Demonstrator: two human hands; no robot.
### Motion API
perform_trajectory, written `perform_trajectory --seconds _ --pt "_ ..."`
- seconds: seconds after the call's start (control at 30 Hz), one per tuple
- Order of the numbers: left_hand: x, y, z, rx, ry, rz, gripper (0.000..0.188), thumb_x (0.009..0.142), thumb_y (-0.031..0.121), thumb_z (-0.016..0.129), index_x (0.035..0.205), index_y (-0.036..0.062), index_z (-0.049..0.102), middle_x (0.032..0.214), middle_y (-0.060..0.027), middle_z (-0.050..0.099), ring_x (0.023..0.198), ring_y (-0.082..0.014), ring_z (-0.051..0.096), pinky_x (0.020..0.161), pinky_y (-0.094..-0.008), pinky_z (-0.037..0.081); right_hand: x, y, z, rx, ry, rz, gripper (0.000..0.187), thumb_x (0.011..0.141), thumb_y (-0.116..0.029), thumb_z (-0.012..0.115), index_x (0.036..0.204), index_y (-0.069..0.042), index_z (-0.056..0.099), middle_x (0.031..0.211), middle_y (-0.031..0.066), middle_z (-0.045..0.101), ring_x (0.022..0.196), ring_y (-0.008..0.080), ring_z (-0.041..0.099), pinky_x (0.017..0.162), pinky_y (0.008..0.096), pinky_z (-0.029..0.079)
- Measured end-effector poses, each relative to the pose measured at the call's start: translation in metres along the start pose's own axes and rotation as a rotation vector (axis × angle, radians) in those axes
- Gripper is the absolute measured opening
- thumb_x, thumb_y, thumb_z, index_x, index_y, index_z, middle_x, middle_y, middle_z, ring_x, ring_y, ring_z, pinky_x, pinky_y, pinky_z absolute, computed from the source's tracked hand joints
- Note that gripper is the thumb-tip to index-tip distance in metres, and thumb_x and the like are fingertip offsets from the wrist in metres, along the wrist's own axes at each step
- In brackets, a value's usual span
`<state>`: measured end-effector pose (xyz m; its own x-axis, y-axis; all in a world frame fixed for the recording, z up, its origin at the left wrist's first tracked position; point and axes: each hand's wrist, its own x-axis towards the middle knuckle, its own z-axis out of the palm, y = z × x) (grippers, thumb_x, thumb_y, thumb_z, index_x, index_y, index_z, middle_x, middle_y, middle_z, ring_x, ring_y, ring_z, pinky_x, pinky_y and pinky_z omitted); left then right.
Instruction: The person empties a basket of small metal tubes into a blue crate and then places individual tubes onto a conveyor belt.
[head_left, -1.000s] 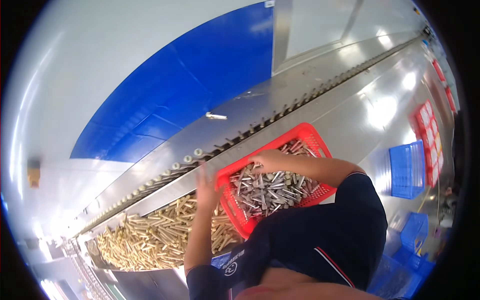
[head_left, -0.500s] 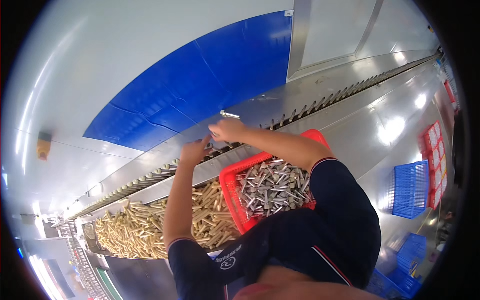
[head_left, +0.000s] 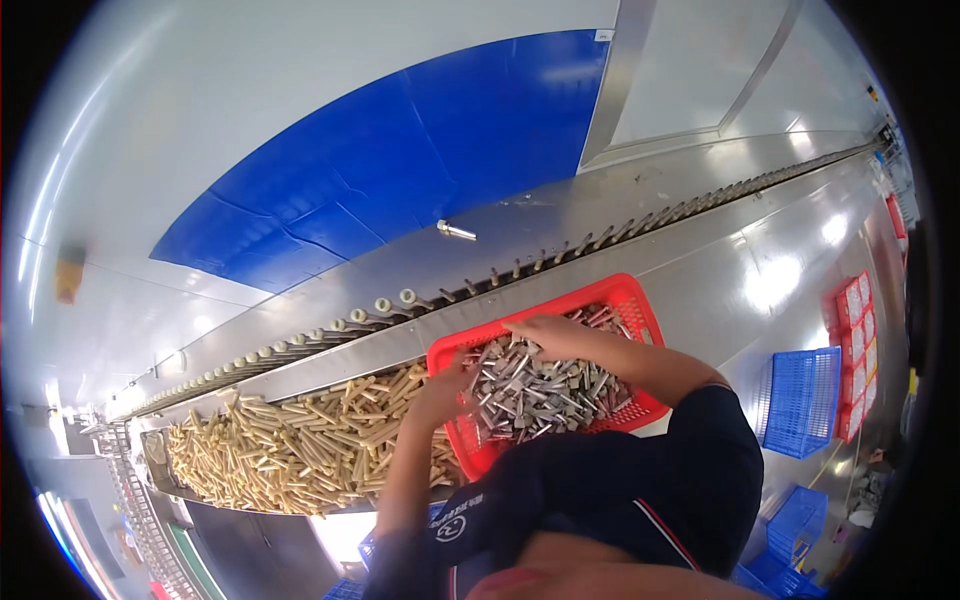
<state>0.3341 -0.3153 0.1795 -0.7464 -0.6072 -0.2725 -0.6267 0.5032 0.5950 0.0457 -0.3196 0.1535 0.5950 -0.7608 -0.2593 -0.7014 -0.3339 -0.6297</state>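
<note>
A red plastic basket [head_left: 652, 392] holds a heap of short silver metal pieces with shafts and blocky heads [head_left: 535, 392]. Over the far side of the heap is my right hand [head_left: 545, 335], fingers stretched out to the left and nothing visibly held. My left hand [head_left: 448, 388] is by the basket's left rim, its fingers smeared by motion. Just beyond the basket runs a slanting row of upright pins [head_left: 517, 268]. Toward the left, the pins carry parts with pale round ends [head_left: 384, 305]. A single silver fitting [head_left: 457, 231] lies apart on the metal surface behind the row.
Left of the basket, a trough is heaped with pale gold rods [head_left: 300, 440]. A blue panel [head_left: 420, 150] stands behind the row. To the right are a blue crate [head_left: 803, 400], red trays [head_left: 852, 345] and more blue crates [head_left: 800, 530] lower down.
Both hands have come back from the pin row to the red basket. Another pale-ended part now shows on the row where my hands were. The lone fitting still lies behind it.
</note>
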Motion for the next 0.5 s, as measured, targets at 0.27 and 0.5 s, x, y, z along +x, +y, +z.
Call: perform_trajectory --seconds 0.27,0.5 --pt "0.019 -0.056 -0.099 0.518 0.949 -0.106 0.040 0.074 0.030 0.071 0.108 0.0118 0.060 0.121 -0.0158 0.053 0.106 -0.0349 0.054 0.083 -0.0421 0.046 0.177 -0.070 -0.060 -0.338 0.406 -0.230 0.043 0.075 -0.036 0.067 0.107 -0.009 0.055 0.096 0.0148 0.060 0.092 0.0328 0.058 0.076 0.0446 0.047" --pt "0.051 -0.083 -0.110 0.288 0.640 -0.101 0.023 0.070 0.028 0.073 0.079 0.0111 0.060 0.069 -0.0094 0.062 0.064 -0.0267 0.063 0.055 -0.0362 0.049 0.155 -0.059 -0.064 -0.368 0.385 -0.162 0.040 0.076 -0.047 0.062 0.076 -0.007 0.056 0.071 0.0118 0.061 0.071 0.0329 0.062 0.063 0.0447 0.050"
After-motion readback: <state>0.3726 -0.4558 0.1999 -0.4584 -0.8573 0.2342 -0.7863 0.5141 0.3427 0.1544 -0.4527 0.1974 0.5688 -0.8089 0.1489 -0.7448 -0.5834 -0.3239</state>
